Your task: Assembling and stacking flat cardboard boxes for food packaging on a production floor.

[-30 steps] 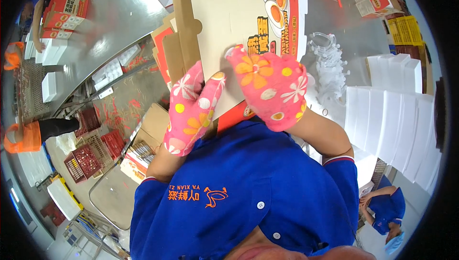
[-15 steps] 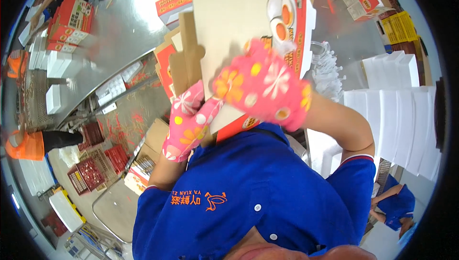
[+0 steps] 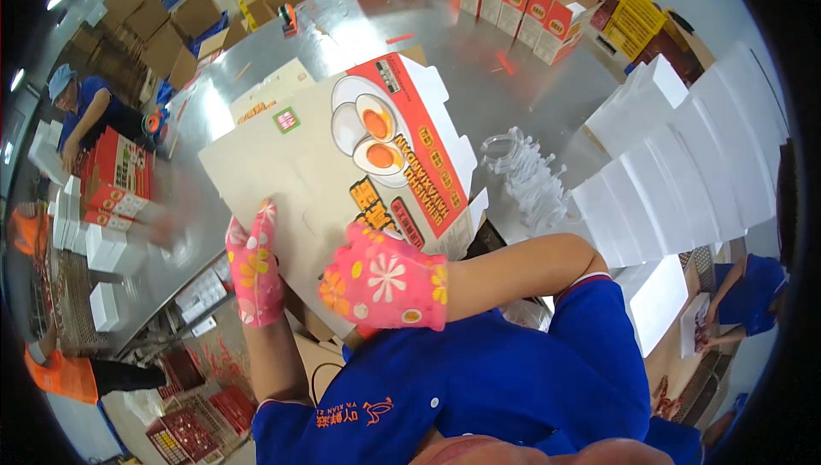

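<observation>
You are holding the printed carton (image 3: 312, 170) at a tilt before your chest, above the near edge of the metal table (image 3: 547, 93). White tabbed flaps (image 3: 451, 136) are jutting untucked from its right side, so its closing is looking incomplete; I cannot tell what is filling it, if anything. Its cream face is showing egg pictures, dark slanting lettering, a small green-edged label (image 3: 286, 120) and a red band (image 3: 410, 101) carrying yellow lettering. Your left hand (image 3: 255, 272) is pinching its left edge narrowly, thumb on the face; your right hand (image 3: 385, 281) is lying curled on the lower face, and I cannot tell whether it is gripping. Beyond, clear plastic pieces (image 3: 526, 178) are lying piled near stacked white containers (image 3: 667, 170), and red-and-white cartons (image 3: 526, 3) are standing in a row.
</observation>
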The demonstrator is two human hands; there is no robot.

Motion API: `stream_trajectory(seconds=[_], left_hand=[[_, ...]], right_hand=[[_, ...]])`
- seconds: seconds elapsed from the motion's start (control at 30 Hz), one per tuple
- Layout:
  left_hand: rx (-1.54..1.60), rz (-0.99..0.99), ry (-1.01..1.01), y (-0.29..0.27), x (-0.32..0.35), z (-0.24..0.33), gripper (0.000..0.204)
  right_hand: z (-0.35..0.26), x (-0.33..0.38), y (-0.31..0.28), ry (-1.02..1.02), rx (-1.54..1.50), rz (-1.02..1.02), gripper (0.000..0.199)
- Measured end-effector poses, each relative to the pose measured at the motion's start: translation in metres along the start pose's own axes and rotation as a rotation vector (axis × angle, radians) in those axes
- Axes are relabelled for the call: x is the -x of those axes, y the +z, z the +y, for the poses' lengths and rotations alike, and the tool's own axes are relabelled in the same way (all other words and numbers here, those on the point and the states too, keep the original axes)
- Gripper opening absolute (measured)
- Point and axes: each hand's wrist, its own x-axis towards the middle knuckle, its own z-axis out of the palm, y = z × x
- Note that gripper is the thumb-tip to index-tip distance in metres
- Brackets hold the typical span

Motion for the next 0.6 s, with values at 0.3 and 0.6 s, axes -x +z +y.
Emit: stream_trajectory(seconds=[0.3,0.6], left_hand=[[0.125,0.230,-0.068,0.022,0.015,0.006,0.023],[0.587,0.051,0.094,0.061,0.037,-0.019,0.013]], right_hand=[[0.001,0.021,0.012,0.046,-0.230,0.247,0.017],[-0.018,-0.010,0.042,0.405,-1.194,0.611,0.007]])
